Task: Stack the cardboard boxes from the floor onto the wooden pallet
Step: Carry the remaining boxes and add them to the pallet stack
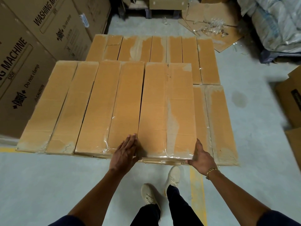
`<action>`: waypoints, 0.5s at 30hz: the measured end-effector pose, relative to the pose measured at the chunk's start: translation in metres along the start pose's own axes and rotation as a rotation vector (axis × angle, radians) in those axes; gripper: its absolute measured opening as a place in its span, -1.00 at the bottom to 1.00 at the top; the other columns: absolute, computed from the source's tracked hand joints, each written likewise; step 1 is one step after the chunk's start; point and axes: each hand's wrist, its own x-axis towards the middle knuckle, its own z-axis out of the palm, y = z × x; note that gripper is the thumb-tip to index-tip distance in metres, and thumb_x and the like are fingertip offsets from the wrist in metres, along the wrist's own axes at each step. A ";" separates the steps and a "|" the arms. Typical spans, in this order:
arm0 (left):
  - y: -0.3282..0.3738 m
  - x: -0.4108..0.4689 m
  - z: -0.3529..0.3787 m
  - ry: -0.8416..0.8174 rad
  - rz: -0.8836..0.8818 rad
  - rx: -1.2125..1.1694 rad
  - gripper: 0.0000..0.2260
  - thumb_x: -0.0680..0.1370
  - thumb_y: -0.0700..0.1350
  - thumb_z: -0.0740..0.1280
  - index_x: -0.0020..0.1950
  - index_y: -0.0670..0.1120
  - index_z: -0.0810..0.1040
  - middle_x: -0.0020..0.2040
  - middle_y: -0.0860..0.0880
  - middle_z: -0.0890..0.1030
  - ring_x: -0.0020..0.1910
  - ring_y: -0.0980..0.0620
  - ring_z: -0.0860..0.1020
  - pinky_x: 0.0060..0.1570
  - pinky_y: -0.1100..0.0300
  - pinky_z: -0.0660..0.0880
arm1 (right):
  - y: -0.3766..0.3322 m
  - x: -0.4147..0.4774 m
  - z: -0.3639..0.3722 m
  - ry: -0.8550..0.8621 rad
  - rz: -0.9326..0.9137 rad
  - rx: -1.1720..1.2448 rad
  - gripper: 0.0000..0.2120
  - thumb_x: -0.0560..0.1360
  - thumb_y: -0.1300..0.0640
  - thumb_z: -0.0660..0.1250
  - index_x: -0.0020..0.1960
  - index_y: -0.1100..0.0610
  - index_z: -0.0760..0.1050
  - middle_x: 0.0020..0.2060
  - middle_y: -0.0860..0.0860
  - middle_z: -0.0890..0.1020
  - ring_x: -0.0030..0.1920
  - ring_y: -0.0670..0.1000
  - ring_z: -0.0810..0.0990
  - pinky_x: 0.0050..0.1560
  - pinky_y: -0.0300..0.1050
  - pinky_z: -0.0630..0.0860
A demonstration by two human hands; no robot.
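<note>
A long, flat cardboard box (pixel 166 110) with clear tape down its middle lies on top of the stack, at the right end of the upper row. My left hand (pixel 126 151) lies with straight fingers on its near left edge, beside the neighbouring box (pixel 125 101). My right hand (pixel 201 158) holds its near right corner, the thumb along the side and the fingers under the edge. Two more long boxes (pixel 61 105) fill the upper row to the left. A lower layer of boxes (pixel 216 121) shows at the right and behind. The wooden pallet is hidden under the stack.
Large washing machine cartons (pixel 24 66) stand close at the left. Flattened cardboard with plastic scraps (pixel 211 25) lies on the floor behind. A wrapped pallet load (pixel 275 23) is at the back right, more cartons (pixel 291 98) at the right edge. My feet (pixel 162 186) stand on grey floor.
</note>
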 end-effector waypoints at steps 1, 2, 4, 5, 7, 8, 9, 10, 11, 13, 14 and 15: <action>-0.001 0.000 0.001 0.003 0.001 -0.001 -0.08 0.40 0.06 0.59 0.61 -0.17 0.19 0.63 -0.06 0.13 0.57 -0.13 0.21 0.42 -0.09 0.39 | 0.000 0.000 0.000 -0.005 -0.004 0.009 0.17 0.38 -0.11 0.56 0.62 -0.05 -0.27 0.19 0.12 0.63 0.06 0.20 0.64 -0.03 -0.03 0.57; 0.000 -0.001 0.002 -0.002 0.001 0.004 -0.06 0.40 0.09 0.58 0.62 -0.17 0.17 0.63 -0.07 0.12 0.58 -0.13 0.19 0.44 -0.11 0.38 | 0.000 0.000 0.000 -0.016 -0.007 0.018 0.18 0.38 -0.10 0.56 0.61 -0.05 -0.29 0.21 0.12 0.63 0.06 0.19 0.64 -0.03 -0.03 0.57; 0.000 -0.003 0.003 -0.043 -0.003 0.035 -0.03 0.43 0.21 0.51 0.64 -0.17 0.09 0.64 -0.10 0.06 0.60 -0.14 0.10 0.50 -0.13 0.27 | -0.001 0.000 -0.001 -0.050 -0.010 0.038 0.21 0.37 -0.07 0.56 0.61 -0.05 -0.33 0.30 0.12 0.57 0.12 0.19 0.63 0.00 -0.03 0.57; 0.001 -0.004 0.003 -0.073 -0.009 0.050 -0.01 0.45 0.29 0.43 0.65 -0.17 0.04 0.65 -0.10 0.02 0.61 -0.14 0.05 0.53 -0.12 0.19 | -0.003 -0.002 -0.003 -0.068 -0.012 0.046 0.24 0.36 -0.06 0.57 0.61 -0.05 -0.35 0.39 0.13 0.50 0.19 0.20 0.60 0.05 -0.03 0.56; 0.003 -0.004 -0.002 -0.128 -0.034 0.066 -0.01 0.48 0.45 0.21 0.67 -0.14 -0.06 0.65 -0.09 -0.07 0.63 -0.12 -0.06 0.56 -0.10 0.02 | -0.006 -0.006 -0.009 -0.089 -0.025 0.073 0.27 0.33 -0.09 0.59 0.61 -0.04 -0.35 0.56 0.08 0.25 0.40 0.18 0.45 0.23 -0.04 0.49; 0.004 -0.004 -0.007 -0.148 -0.046 0.073 -0.02 0.49 0.49 0.10 0.67 -0.12 -0.10 0.65 -0.07 -0.12 0.63 -0.10 -0.11 0.57 -0.10 -0.05 | -0.007 -0.009 -0.012 -0.087 -0.037 0.087 0.27 0.33 -0.12 0.59 0.62 -0.02 -0.34 0.60 0.04 0.14 0.48 0.15 0.36 0.31 -0.04 0.43; 0.005 -0.004 -0.012 -0.162 -0.054 0.075 -0.04 0.50 0.52 0.02 0.67 -0.09 -0.13 0.65 -0.06 -0.16 0.63 -0.09 -0.15 0.57 -0.10 -0.10 | -0.009 -0.012 -0.017 -0.077 -0.049 0.095 0.27 0.32 -0.17 0.59 0.62 -0.01 -0.31 0.62 0.02 0.08 0.52 0.13 0.29 0.38 -0.04 0.37; 0.007 -0.003 -0.019 -0.166 -0.058 0.072 -0.05 0.51 0.53 -0.03 0.67 -0.08 -0.14 0.65 -0.04 -0.18 0.63 -0.07 -0.18 0.58 -0.11 -0.13 | -0.011 -0.016 -0.021 -0.062 -0.058 0.095 0.26 0.31 -0.25 0.56 0.63 -0.01 -0.28 0.62 -0.01 0.05 0.54 0.11 0.24 0.44 -0.01 0.34; 0.010 -0.003 -0.028 -0.161 -0.062 0.065 -0.06 0.51 0.54 -0.06 0.67 -0.06 -0.15 0.65 -0.04 -0.20 0.63 -0.06 -0.19 0.58 -0.12 -0.15 | -0.013 -0.021 -0.027 -0.046 -0.064 0.091 0.25 0.30 -0.33 0.53 0.63 0.00 -0.25 0.62 -0.02 0.03 0.56 0.11 0.22 0.47 0.03 0.31; 0.017 -0.001 -0.047 -0.144 -0.073 0.059 -0.09 0.52 0.54 -0.11 0.66 -0.04 -0.16 0.64 -0.02 -0.22 0.63 -0.04 -0.21 0.59 -0.13 -0.15 | -0.017 -0.030 -0.040 -0.014 -0.078 0.072 0.23 0.29 -0.44 0.43 0.64 0.00 -0.22 0.62 -0.04 0.02 0.56 0.09 0.20 0.49 0.09 0.29; 0.021 0.000 -0.057 -0.127 -0.076 0.063 -0.11 0.53 0.53 -0.13 0.66 -0.04 -0.16 0.64 -0.01 -0.23 0.63 -0.04 -0.20 0.59 -0.13 -0.14 | -0.019 -0.034 -0.047 0.001 -0.085 0.051 0.20 0.31 -0.45 0.40 0.64 0.00 -0.21 0.63 -0.04 0.02 0.57 0.09 0.19 0.49 0.10 0.28; 0.026 0.002 -0.067 -0.100 -0.077 0.070 -0.13 0.54 0.51 -0.14 0.66 -0.03 -0.16 0.63 -0.01 -0.23 0.63 -0.04 -0.20 0.59 -0.13 -0.14 | -0.021 -0.039 -0.054 0.023 -0.096 0.028 0.16 0.35 -0.43 0.39 0.64 0.01 -0.20 0.63 -0.04 0.01 0.57 0.09 0.19 0.49 0.10 0.28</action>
